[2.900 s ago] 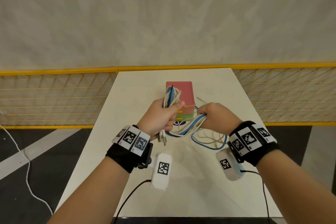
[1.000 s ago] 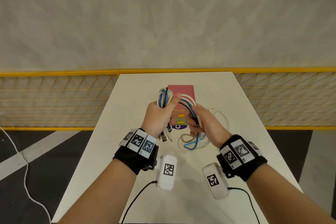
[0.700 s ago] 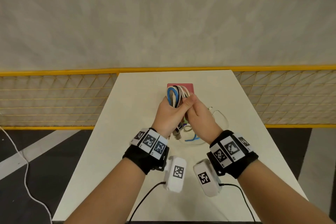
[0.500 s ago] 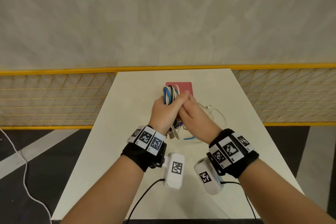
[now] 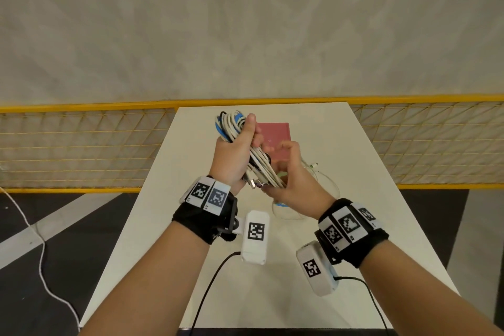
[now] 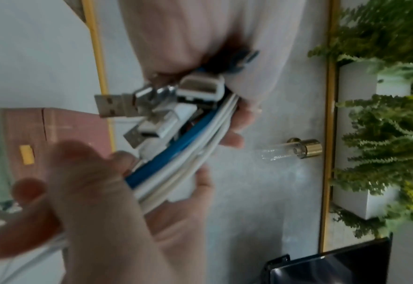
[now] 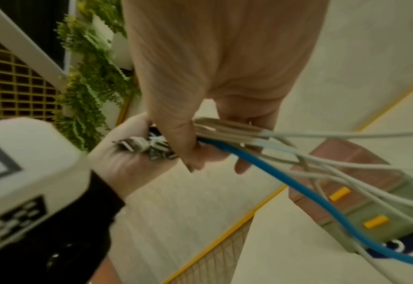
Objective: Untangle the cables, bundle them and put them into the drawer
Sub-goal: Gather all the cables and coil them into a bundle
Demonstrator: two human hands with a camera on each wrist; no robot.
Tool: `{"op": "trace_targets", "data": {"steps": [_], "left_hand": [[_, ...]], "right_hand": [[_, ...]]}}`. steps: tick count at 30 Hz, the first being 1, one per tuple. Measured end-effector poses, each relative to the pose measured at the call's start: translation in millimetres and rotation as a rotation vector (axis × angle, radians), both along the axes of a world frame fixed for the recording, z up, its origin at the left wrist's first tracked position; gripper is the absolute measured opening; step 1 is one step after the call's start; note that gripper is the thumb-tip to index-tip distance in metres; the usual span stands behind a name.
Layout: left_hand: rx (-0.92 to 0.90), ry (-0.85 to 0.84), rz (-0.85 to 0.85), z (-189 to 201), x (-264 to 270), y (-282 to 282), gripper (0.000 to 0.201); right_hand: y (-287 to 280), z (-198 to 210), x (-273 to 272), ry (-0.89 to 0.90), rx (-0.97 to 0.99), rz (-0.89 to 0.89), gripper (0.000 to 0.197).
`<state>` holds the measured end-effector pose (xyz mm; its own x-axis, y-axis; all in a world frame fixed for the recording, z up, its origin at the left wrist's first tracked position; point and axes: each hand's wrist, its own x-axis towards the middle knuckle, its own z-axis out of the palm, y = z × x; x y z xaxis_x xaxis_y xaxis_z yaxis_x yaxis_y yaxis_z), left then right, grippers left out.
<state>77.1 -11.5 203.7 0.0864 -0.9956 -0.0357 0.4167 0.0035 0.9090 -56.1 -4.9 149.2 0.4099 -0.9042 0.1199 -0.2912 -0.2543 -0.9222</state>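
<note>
Several white cables and one blue cable are gathered into a bundle (image 5: 257,163) held above the table. My left hand (image 5: 236,155) grips the bundle around its middle, and the coiled loops (image 5: 230,124) stick out above the fist. USB plugs (image 6: 127,103) hang out below the left hand (image 6: 224,80). My right hand (image 5: 289,180) pinches the strands at the bundle's lower end, thumb against fingers (image 7: 193,146). From there a blue cable (image 7: 297,186) and white strands trail loose toward the table. The drawer unit (image 5: 274,136), with a pink top and yellow handles (image 7: 340,193), stands behind the hands with its drawers closed.
The white table (image 5: 341,226) holds loose cable slack (image 5: 313,172) to the right of the drawer unit. A yellow mesh fence (image 5: 81,144) runs behind the table on both sides. Camera leads hang from both wrists over the near edge.
My right hand has slid down from the top of the bundle to its lower end. The left hand has lifted the bundle slightly up and left, and more cable is coiled in it.
</note>
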Motion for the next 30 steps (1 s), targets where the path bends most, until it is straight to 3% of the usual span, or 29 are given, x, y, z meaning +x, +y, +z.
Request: {"op": "trace_targets", "data": {"steps": [2,7,13,17,21,25,30], "left_hand": [[-0.034,0.069,-0.052,6,1,0,0.035],[-0.126,-0.097,-0.231,18,14,5,0.037],[-0.006,-0.398,-0.398,5,17,10,0.034],[0.070,-0.539,-0.299,-6,6,13,0.019],[0.043,-0.784,-0.232,-18,5,4,0.032],[0.022,-0.856,-0.269,-19,9,-3,0.049],[-0.038,-0.929,-0.231,-22,8,-4,0.036]], "right_hand": [[-5,-10,1,0.104,-0.003,-0.008,0.046],[-22,-27,-12,0.373,0.024,-0.018,0.005],[-41,-10,-21,0.450,-0.056,-0.248,0.015],[-44,5,-11,0.408,-0.140,-0.301,0.026],[-47,14,-4,0.371,-0.196,-0.290,0.035],[-45,19,-4,0.253,-0.162,-0.221,0.042],[-43,26,-10,0.152,-0.168,-0.167,0.045]]}}
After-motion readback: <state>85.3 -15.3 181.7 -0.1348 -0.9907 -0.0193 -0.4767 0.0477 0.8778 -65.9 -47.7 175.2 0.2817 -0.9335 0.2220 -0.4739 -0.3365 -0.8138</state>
